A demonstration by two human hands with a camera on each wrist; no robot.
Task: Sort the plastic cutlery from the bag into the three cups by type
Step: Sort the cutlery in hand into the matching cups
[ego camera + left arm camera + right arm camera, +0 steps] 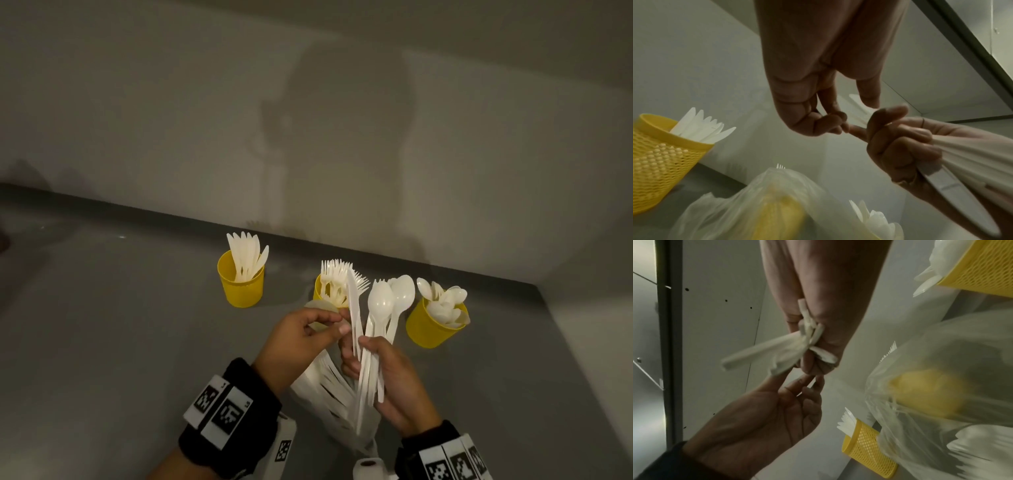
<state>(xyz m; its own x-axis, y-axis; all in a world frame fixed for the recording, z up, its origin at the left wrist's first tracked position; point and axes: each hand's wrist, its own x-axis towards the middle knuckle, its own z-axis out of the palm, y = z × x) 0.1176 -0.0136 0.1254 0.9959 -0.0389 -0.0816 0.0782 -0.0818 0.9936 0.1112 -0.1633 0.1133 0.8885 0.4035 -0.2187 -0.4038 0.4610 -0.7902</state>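
Note:
Three yellow mesh cups stand in a row on the grey table: the knife cup [241,279] on the left, the fork cup [322,291] in the middle, the spoon cup [433,325] on the right. My right hand [358,353] grips a fanned bundle of white spoons [382,301] with one knife [353,301] among them, held upright above the clear plastic bag [325,383]. Thumb and forefinger of my left hand [340,323] pinch the knife's blade at its left edge. The bag [766,203] with more cutlery partly hides the fork cup in both wrist views.
A pale wall runs close behind the cups, and another wall closes the table [120,325] on the right. A small white roll [368,467] sits at the near edge between my wrists. Bare grey surface lies to the left of the knife cup.

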